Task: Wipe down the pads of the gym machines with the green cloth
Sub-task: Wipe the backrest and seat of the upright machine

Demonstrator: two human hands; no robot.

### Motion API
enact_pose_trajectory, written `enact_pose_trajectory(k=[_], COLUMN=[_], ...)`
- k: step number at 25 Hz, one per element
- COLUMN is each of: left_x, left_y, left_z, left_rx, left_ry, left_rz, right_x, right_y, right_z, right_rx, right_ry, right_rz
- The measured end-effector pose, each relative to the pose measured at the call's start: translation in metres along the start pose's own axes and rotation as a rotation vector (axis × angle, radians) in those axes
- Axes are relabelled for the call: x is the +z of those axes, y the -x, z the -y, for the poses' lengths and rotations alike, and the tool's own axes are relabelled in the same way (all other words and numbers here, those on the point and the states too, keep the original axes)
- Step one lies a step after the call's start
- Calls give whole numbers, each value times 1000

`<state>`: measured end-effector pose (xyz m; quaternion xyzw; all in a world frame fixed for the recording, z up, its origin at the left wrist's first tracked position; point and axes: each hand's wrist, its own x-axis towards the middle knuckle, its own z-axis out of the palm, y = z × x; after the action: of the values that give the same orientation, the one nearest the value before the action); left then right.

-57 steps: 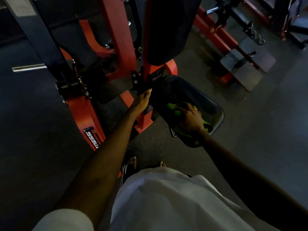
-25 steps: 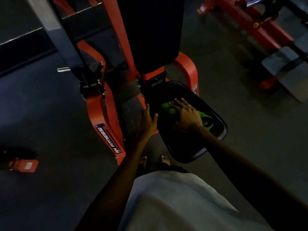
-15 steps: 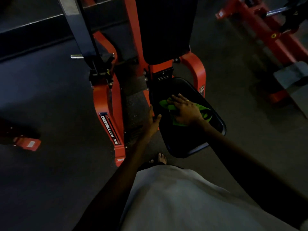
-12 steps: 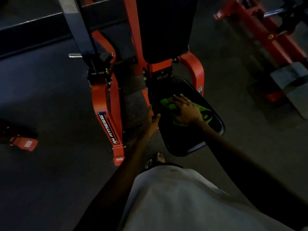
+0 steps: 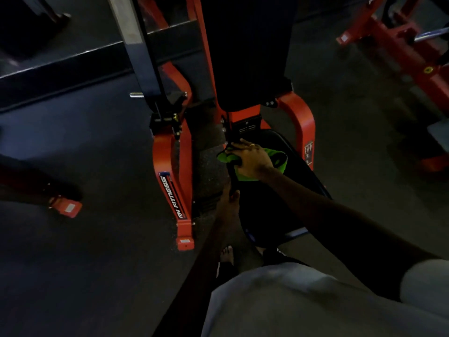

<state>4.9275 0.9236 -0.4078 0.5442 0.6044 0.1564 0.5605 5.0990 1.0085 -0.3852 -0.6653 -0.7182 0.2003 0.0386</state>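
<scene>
On the black seat pad [image 5: 272, 205] of the red machine [image 5: 173, 186], seen from the head camera, the right hand [image 5: 252, 159] lies flat on the green cloth [image 5: 279, 159], fingers pressed down and curling over the pad's left rear edge. Half a second ago the cloth sat nearer the pad's middle; it has now slid to that corner, one fold hanging past the rim. The left hand [image 5: 228, 203] has shifted to brace the pad's left side, though whether it grips is too dark to tell. Likely the top face is nearly covered, leaving the near end and the upright back pad [image 5: 247, 52].
</scene>
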Motion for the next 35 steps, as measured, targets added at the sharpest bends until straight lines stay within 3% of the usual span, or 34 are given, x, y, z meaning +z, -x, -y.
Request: enact_pose_trajectory(k=[3,9,11,16,20,24,29,32,35], left_x=[17,37,35,39,39,39,42,49,55], left_y=[8,12,10,4,6,5,5,13,19], left_z=[-22,-45,-42,-36,-42,-35,-27,-19,-10], left_rx=[-66,-118,-94,-142,-149,-126,-100,-80,0], left_ry=[2,-118,-166,-136,-134,-116,-150,-186,-191], left_rz=[-27,-97,-104,-80,-81,-64,-104,-197,-237], right_x=[-9,-6,0,-11,-23,-19,-13,-33,-24], right_y=[-19,10,15,-14,-27,19,32,8,42], right_z=[-19,-75,-64,-39,-70,-102,-107,-105,-99], right_rx=[-30,304,270,-149,57,224,125,169,140], right_ry=[-13,-129,-52,14,-64,-188,-154,-220,-162], right_rz=[9,-189,-138,40,-26,-45,-60,-21,33])
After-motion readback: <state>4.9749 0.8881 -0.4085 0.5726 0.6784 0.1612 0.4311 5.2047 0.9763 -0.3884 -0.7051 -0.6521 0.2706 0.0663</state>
